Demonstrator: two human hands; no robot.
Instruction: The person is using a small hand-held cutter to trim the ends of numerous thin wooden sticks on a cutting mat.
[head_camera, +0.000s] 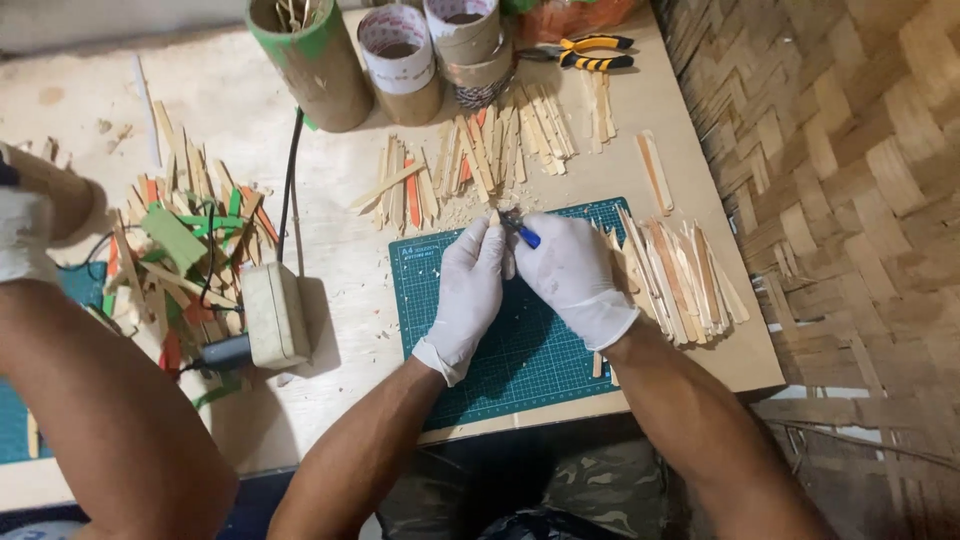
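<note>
While left hand (468, 290) fingers pinch stick (493, 216), right hand (572, 275) fingers grip blue-handled tool (522, 233).

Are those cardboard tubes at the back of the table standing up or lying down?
Standing up. The cardboard tubes rest on end on the table, their round open tops facing the camera; the green-banded tube holds sticks.

The person's gloved right hand (575, 275) covers most of a small blue-handled tool (524, 235), so its blade cannot be made out. The stick pinched by the left hand (468, 290) shows only its tip (493, 215). Cardboard tubes (400, 60) at the top are cut off by the frame edge, as are the yellow-handled pliers' (590, 52) jaws behind them. Another person's arm (100, 400) at left runs out of view.
</note>
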